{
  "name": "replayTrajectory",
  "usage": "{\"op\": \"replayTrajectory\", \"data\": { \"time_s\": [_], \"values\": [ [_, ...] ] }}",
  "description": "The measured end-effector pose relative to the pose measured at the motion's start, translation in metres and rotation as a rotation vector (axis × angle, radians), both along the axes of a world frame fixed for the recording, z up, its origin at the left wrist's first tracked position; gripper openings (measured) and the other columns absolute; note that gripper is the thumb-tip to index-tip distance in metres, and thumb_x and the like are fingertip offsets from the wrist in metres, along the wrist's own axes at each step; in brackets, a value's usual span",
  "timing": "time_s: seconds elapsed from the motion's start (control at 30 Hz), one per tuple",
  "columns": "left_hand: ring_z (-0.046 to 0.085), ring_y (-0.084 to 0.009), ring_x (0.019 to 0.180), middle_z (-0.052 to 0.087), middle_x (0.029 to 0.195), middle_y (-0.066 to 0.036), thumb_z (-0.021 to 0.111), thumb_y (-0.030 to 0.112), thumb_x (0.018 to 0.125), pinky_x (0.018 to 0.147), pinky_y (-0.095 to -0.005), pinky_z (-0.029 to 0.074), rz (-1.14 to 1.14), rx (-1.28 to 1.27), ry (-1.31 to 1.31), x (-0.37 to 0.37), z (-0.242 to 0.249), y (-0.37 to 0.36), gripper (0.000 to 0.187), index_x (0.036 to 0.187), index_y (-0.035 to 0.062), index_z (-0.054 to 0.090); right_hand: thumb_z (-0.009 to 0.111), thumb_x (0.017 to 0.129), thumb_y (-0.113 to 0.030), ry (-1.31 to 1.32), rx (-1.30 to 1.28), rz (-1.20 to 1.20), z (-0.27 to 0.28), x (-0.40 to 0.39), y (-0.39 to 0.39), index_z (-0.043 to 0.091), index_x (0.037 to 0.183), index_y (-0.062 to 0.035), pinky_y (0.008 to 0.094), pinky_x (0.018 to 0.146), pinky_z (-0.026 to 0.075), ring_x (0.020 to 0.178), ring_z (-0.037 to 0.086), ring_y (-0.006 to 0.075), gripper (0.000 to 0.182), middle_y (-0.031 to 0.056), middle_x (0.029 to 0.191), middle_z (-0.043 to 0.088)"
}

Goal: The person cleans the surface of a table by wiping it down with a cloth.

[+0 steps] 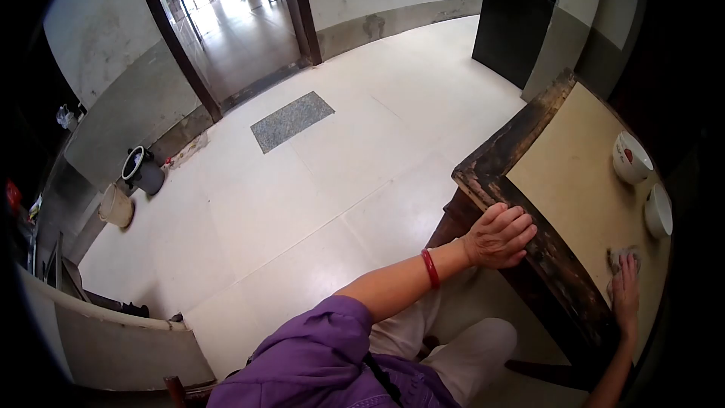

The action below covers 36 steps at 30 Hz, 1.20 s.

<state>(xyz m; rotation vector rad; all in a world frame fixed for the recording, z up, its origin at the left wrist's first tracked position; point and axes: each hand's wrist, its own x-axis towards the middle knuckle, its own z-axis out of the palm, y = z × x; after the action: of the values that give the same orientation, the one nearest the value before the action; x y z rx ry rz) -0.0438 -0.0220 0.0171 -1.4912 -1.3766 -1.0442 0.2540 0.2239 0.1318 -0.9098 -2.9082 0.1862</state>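
Left hand: fingers curled together on the dark edge of the table; cannot tell whether it grips. Right hand: fingers extended onto a greyish cloth, which lies on the tabletop; grasp unclear, palm side hidden. Two white bowls stand beyond the cloth, near the far side.

Passage across left tabletop, two bowls blocking right side
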Motion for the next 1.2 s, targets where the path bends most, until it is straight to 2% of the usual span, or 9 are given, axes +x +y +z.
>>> {"op": "replayTrajectory", "data": {
  "time_s": [0.1,0.37,0.47,0.7,0.9,1.03,1.2],
  "values": [
    [0.049,-0.0271,0.112,0.055,0.117,-0.010,0.056,0.032,0.077,0.095,-0.0452,0.034,0.021,0.005,0.026,-0.002,0.000,0.001,0.046,0.115,0.0073,0.057,0.036,0.099,-0.028,0.024,0.024,-0.065,-0.007,-0.013,0.034,0.040,0.139,-0.0032,0.0406,0.114,0.017,0.140,0.021,0.0337,0.047,0.0184,0.149,0.029],
    [0.049,-0.0275,0.111,0.055,0.117,-0.010,0.056,0.032,0.077,0.095,-0.0453,0.035,0.020,0.011,0.030,-0.002,0.001,-0.001,0.046,0.115,0.0073,0.057,0.033,0.100,-0.034,0.046,-0.014,-0.145,-0.012,-0.044,0.090,0.037,0.141,-0.0045,0.0398,0.113,0.018,0.140,0.021,0.0344,0.050,0.0187,0.149,0.027],
    [0.049,-0.0276,0.110,0.054,0.117,-0.011,0.058,0.031,0.076,0.094,-0.0449,0.035,0.011,0.009,0.034,-0.001,0.002,-0.001,0.046,0.116,0.0068,0.056,0.032,0.100,-0.034,-0.057,0.029,-0.147,-0.005,-0.047,0.083,0.036,0.141,-0.0039,0.0399,0.113,0.018,0.139,0.022,0.0347,0.051,0.0186,0.150,0.027],
    [0.049,-0.0282,0.110,0.053,0.116,-0.011,0.060,0.027,0.075,0.094,-0.0443,0.036,0.010,0.003,0.020,0.001,0.009,-0.007,0.046,0.116,0.0065,0.054,0.032,0.100,-0.033,-0.028,0.039,-0.108,-0.015,-0.011,0.050,0.036,0.141,-0.0035,0.0398,0.113,0.018,0.139,0.022,0.0343,0.050,0.0184,0.150,0.027],
    [0.049,-0.0280,0.110,0.054,0.116,-0.011,0.060,0.028,0.075,0.096,-0.0443,0.035,0.013,-0.021,-0.017,0.004,0.010,-0.008,0.046,0.116,0.0072,0.055,0.035,0.099,-0.032,-0.042,0.021,-0.130,0.005,0.034,-0.027,0.037,0.140,-0.0033,0.0402,0.113,0.017,0.140,0.022,0.0330,0.051,0.0175,0.150,0.026],
    [0.049,-0.0273,0.111,0.054,0.117,-0.010,0.058,0.030,0.076,0.096,-0.0451,0.034,0.017,-0.024,-0.019,0.003,0.008,-0.005,0.045,0.115,0.0082,0.056,0.035,0.099,-0.033,0.001,-0.005,-0.104,-0.005,0.042,-0.003,0.038,0.140,-0.0045,0.0403,0.114,0.016,0.140,0.021,0.0327,0.050,0.0177,0.150,0.027],
    [0.050,-0.0266,0.111,0.056,0.116,-0.009,0.054,0.032,0.080,0.096,-0.0453,0.033,0.033,0.003,0.010,-0.001,0.002,0.000,0.043,0.115,0.0089,0.056,0.034,0.100,-0.034,0.032,0.034,-0.133,-0.018,0.024,0.069,0.039,0.140,-0.0046,0.0397,0.114,0.016,0.141,0.020,0.0329,0.051,0.0182,0.149,0.029]
  ]
}}
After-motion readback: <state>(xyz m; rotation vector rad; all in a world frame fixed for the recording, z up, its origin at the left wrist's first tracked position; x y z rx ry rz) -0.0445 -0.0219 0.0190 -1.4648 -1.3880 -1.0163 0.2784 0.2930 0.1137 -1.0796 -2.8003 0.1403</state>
